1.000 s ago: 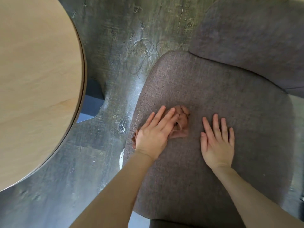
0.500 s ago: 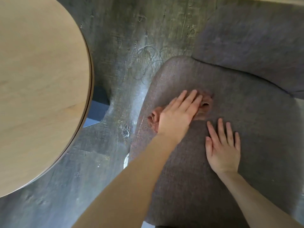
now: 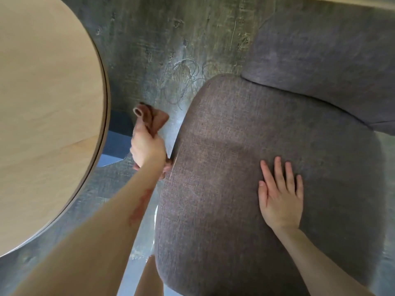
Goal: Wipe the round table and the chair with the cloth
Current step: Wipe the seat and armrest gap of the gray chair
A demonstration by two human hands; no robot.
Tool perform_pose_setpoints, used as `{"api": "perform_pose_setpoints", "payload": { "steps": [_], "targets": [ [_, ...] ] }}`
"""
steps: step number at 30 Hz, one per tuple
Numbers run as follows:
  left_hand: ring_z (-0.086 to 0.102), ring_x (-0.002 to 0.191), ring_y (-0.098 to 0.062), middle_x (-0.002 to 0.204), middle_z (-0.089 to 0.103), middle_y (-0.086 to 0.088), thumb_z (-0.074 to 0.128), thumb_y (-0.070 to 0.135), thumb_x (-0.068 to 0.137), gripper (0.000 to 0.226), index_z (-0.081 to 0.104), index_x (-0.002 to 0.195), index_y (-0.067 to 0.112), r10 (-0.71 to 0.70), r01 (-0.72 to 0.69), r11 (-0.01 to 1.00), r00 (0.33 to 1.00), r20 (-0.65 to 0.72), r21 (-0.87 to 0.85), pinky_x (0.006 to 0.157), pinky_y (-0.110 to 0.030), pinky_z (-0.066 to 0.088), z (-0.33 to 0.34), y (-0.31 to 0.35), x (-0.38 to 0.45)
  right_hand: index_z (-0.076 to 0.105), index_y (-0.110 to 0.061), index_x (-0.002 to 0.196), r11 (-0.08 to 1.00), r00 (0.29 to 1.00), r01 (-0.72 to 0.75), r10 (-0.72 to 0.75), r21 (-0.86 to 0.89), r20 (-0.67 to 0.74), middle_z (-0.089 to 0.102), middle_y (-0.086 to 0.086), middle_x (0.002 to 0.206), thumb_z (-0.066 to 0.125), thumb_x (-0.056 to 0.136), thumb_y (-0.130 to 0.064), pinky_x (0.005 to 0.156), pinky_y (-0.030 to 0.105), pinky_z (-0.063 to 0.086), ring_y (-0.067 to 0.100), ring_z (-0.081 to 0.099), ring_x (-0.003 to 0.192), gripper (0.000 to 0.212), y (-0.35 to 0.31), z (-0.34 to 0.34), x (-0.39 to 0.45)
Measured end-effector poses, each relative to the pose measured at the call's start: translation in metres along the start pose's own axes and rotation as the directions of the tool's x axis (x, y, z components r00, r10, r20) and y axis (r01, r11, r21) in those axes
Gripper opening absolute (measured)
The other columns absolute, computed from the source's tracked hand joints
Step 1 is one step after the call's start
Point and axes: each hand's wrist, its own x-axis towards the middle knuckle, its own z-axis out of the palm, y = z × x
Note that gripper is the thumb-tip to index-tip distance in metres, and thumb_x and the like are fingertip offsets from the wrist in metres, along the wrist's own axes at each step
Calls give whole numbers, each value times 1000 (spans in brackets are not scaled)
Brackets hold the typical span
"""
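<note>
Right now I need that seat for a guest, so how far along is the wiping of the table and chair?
The cloth is off the chair seat, gripped in the left hand over the floor between the seat and the round table. The right hand rests flat on the seat. No wipe marks show on either surface, so I can't tell what's finished; the backrest and table may remain.

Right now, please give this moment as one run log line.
left hand: grips cloth, off chair | right hand: flat on seat | table: untouched
</note>
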Motion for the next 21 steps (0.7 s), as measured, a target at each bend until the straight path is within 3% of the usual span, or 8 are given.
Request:
{"api": "perform_pose_setpoints", "payload": {
  "steps": [2, 4, 5, 7, 12, 16, 19, 21],
  "targets": [
    [55, 118, -28, 133, 57, -6, 47, -4, 82, 58, 47, 133, 24, 321, -324, 945, 945, 58, 38, 98, -42, 46, 5, 2, -34, 30, -25, 139, 1000, 1000, 2, -2, 6, -4, 40, 10, 145, 15, 94, -40, 109, 45, 13, 29, 29, 134, 49, 1, 1, 1],
    [59, 116, -30, 132, 58, -9, 54, -9, 69, 64, 53, 128, 15, 761, -777, 626, 628, 164, 73, 89, -40, 55, 16, -2, -77, 31, -25, 138, 1000, 1000, 5, -5, 2, -9, 41, 10, 145, 22, 92, -37, 108, 46, 14, 29, 30, 134, 49, 2, 3, -1],
    [60, 115, -30, 130, 60, -9, 53, -3, 69, 58, 57, 125, 13, 867, -902, 423, 430, 253, 86, 88, -37, 54, 23, -13, -96, 31, -25, 138, 1000, 1000, 6, -6, -2, -20, 41, 11, 144, 24, 90, -35, 108, 46, 14, 28, 29, 134, 49, 2, 3, 0],
    [59, 118, -25, 128, 62, -3, 44, 11, 82, 43, 60, 121, 17, 900, -981, 175, 195, 391, 85, 98, -34, 44, 31, -43, -116, 30, -25, 137, 1000, 1000, 13, -14, -3, -25, 42, 12, 144, 28, 87, -33, 107, 46, 14, 26, 24, 133, 51, 2, 3, 1],
    [55, 121, -18, 126, 63, 4, 29, 15, 99, 32, 48, 124, 23, 897, -992, 29, 79, 435, 121, 103, -31, 36, 14, -96, -101, 28, -26, 139, 1000, 1000, -9, 9, 20, -5, 39, 9, 146, 24, 91, -36, 109, 44, 11, 27, 26, 135, 50, 1, 0, 0],
    [54, 120, -23, 130, 55, 1, 50, 10, 82, 45, 47, 126, 23, 889, -962, 212, 263, 374, 172, 98, -39, 46, -17, -119, -70, 29, -26, 140, 1000, 1000, -8, 8, 21, 16, 38, 9, 147, 23, 91, -37, 109, 43, 10, 30, 31, 135, 50, 1, -1, 0],
    [66, 102, -34, 126, 62, -10, 47, -5, 78, 59, 47, 128, 27, 538, -569, 806, 819, 201, 162, 78, -48, 57, -35, -116, -57, 27, -26, 140, 1000, 1000, -9, 8, 22, 9, 37, 9, 147, 23, 91, -36, 110, 43, 10, 29, 30, 135, 50, 0, 0, 0],
    [66, 92, -37, 118, 66, -14, 43, -1, 82, 55, 47, 130, 26, 89, -90, 996, 995, 55, 18, 82, -48, 54, -30, -98, -57, 26, -25, 141, 999, 1000, -9, 8, 30, 16, 36, 9, 147, 23, 91, -36, 110, 43, 9, 30, 31, 135, 50, 0, 1, -1]
  ]
}}
